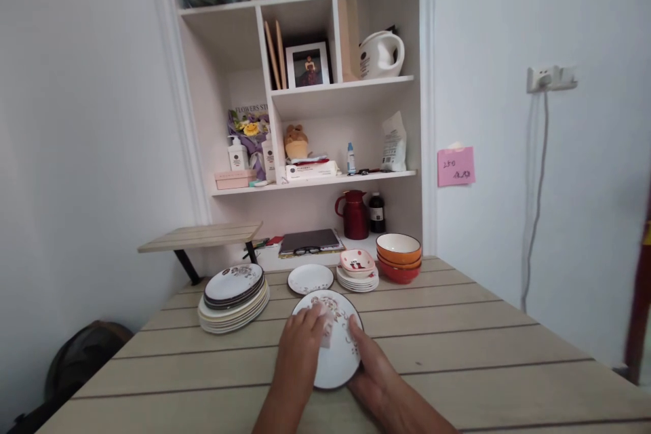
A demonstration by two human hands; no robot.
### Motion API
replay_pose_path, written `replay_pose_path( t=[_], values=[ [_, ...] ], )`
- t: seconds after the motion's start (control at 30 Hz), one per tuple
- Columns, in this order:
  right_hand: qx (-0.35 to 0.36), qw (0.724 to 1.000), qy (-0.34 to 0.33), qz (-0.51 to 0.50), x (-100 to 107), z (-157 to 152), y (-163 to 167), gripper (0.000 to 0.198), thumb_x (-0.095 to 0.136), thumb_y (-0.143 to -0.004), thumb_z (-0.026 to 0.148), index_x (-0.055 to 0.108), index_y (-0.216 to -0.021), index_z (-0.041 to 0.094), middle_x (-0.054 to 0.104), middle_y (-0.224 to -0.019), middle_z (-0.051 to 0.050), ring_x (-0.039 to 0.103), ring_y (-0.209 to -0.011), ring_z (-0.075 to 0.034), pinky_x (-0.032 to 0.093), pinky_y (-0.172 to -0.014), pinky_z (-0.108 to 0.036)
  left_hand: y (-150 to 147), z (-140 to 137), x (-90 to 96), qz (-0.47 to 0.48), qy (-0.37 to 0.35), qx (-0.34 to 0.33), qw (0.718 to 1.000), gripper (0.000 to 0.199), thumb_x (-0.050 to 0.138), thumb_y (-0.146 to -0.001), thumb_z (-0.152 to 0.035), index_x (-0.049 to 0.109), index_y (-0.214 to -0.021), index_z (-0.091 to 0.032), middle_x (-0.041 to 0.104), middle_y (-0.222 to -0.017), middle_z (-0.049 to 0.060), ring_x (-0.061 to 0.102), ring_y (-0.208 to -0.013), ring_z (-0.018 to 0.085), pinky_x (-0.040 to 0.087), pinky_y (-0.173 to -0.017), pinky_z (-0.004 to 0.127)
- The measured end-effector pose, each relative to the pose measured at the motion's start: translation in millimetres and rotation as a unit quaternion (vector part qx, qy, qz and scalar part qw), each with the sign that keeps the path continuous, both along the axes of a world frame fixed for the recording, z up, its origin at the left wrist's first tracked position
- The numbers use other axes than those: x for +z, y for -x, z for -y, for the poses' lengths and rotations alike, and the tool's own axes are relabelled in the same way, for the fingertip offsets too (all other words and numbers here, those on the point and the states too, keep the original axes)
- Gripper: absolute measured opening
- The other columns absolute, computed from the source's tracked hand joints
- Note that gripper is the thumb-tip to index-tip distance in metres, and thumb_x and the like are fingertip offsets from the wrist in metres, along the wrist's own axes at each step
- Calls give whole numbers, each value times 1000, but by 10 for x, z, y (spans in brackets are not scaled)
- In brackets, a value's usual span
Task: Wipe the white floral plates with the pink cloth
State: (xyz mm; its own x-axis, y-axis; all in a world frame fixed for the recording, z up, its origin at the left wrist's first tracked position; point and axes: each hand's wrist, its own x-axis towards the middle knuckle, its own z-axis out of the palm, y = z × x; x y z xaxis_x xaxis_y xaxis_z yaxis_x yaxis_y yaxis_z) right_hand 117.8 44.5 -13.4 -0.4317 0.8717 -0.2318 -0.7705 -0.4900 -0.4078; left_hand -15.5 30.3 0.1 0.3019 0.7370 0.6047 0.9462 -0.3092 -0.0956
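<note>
**A patterned plate (pixel 340 359) was held in two hands, with a pale cloth (pixel 327 333) on its face**

For the directions, I took the patterned plate as the middle of a clock, with twelve o'clock pointing away from the person. This plate was in the lower middle of the view, over the wooden table (pixel 458 352), and its face looked upward. I could not tell whether its underside touched the boards.

The left hand (pixel 298 346) lay over the plate from the eight o'clock side. Its fingers were close together and bent, and they held the pale cloth down against the brown flower pattern; its thumb I could not see clearly. The right hand (pixel 373 369) gripped the rim between three and five o'clock. Its thumb rested on the upper face and pinched the rim against the other fingers, which were mostly hidden below.

At ten o'clock stood a stack of plates (pixel 234 300), dark-rimmed ones on top and paler ones beneath. Close to twelve o'clock, just beyond the held plate, a smaller plate (pixel 309 279) lay alone. At one o'clock, a square bowl (pixel 357 260) sat upon a pile of small plates (pixel 359 283). Between one and two o'clock were nested bowls (pixel 400 261), orange above red. Farther away, near twelve o'clock, a red jug (pixel 354 215) stood beside a dark bottle (pixel 377 212).
</note>
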Motion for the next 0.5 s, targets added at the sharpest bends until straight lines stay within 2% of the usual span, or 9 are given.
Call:
replay_pose_path(
  t=[0.13,0.23,0.37,0.5],
  values=[
    [9,1000,-10,1,-4,-15,0,44,60,-82,42,62,-110,8,74,-93,-17,69,-94,-28,50,-88,-42,147,-43,-43,17,-38,59,997,36,48,-87,-11,62,-116,-27,59,-130,2,58,-106,22,48,-84,39],
    [-12,1000,13,4,24,-36,-30,43,58,-84,40,61,-112,7,75,-87,-16,69,-92,-28,50,-87,-43,198,-9,-151,19,-66,60,996,34,55,-84,-11,63,-113,-28,62,-126,0,60,-101,20,49,-81,36],
    [-31,999,22,12,37,-85,-94,36,55,-87,38,62,-105,8,75,-82,-15,70,-87,-26,52,-83,-39,72,29,-275,-7,-94,-18,995,29,58,-84,-17,64,-109,-30,63,-124,-2,61,-95,18,48,-78,33],
    [-23,999,14,40,9,-93,-112,35,55,-87,40,64,-95,7,75,-80,-14,71,-79,-24,54,-79,-35,-132,40,-353,-32,-134,-116,984,30,54,-88,-21,60,-115,-31,62,-126,-4,58,-104,17,46,-85,32]
  ],
)
